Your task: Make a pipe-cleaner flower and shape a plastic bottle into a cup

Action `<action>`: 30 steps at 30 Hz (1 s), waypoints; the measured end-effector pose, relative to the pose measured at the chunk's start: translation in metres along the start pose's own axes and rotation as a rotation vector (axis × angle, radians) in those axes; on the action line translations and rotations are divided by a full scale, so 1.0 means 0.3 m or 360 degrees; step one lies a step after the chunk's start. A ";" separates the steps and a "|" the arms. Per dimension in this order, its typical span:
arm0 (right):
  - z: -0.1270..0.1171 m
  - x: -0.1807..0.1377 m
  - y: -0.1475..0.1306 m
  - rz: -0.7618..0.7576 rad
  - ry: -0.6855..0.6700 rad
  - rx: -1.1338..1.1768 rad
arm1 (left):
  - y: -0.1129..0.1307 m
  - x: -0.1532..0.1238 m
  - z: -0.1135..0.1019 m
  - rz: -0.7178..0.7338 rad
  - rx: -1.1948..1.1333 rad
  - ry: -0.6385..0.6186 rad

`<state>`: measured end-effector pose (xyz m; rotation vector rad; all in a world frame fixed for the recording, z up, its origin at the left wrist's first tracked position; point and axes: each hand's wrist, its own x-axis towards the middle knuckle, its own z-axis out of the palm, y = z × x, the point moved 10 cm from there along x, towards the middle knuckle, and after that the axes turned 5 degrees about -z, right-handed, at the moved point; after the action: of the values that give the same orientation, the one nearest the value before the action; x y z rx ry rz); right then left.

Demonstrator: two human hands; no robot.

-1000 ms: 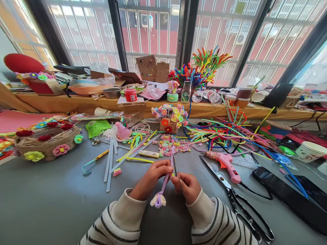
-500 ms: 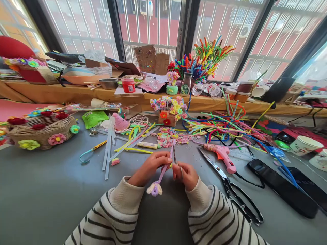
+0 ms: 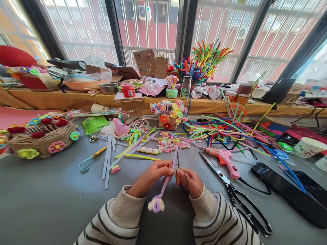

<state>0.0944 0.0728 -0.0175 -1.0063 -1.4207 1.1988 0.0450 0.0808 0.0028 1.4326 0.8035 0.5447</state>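
Pinched in my left hand (image 3: 155,175) is the stem of a pipe-cleaner flower (image 3: 156,204), which has a purple and cream head hanging down toward me. Its lilac stem points away over the table. My right hand (image 3: 190,180) grips a small pair of scissors (image 3: 178,161); the narrow blades lie right alongside the stem, and whether they touch it I cannot tell. Beyond both hands lies a heap of pastel pipe-cleaner snippets (image 3: 170,143). A glue stick tube (image 3: 147,150) rests left of that heap.
Large black-handled scissors (image 3: 230,187), a pink glue gun (image 3: 226,160) and a phone (image 3: 283,190) lie to the right. Loose pipe cleaners (image 3: 219,129) spread behind them. A twine basket (image 3: 43,139) stands at left, near clear glue sticks (image 3: 106,158). A flower box (image 3: 167,121) sits centre back.
The view has tilted slightly, so most things sit lower in it. Both hands keep their grips, with the flower and small scissors in nearly the same pose.
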 end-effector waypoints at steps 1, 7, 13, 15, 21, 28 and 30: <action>0.002 0.000 0.001 0.0006 -0.0018 -0.0010 | 0.000 0.000 0.005 -0.0004 0.0016 -0.0021; -0.050 -0.015 -0.004 0.0045 0.0272 -0.0056 | 0.006 -0.004 -0.012 0.0001 -0.0055 0.0056; -0.030 -0.011 -0.013 -0.0009 0.0191 -0.0004 | -0.002 -0.004 0.011 -0.0025 0.0016 -0.0040; -0.041 -0.012 -0.005 0.0015 0.0246 -0.0008 | -0.007 -0.004 0.003 -0.0040 -0.0006 -0.0007; -0.036 -0.007 0.010 0.0018 0.0235 0.0121 | 0.002 -0.007 0.006 -0.0033 0.0002 0.0000; -0.109 -0.005 0.031 0.0094 0.0433 0.0191 | -0.005 -0.001 0.022 -0.0059 0.0000 -0.0069; -0.102 -0.007 0.023 0.0082 0.0383 0.0173 | -0.005 0.000 0.010 -0.0045 -0.0038 -0.0018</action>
<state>0.1249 0.0773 -0.0239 -1.0771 -1.1364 1.1377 0.0472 0.0788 0.0013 1.3991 0.8047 0.5228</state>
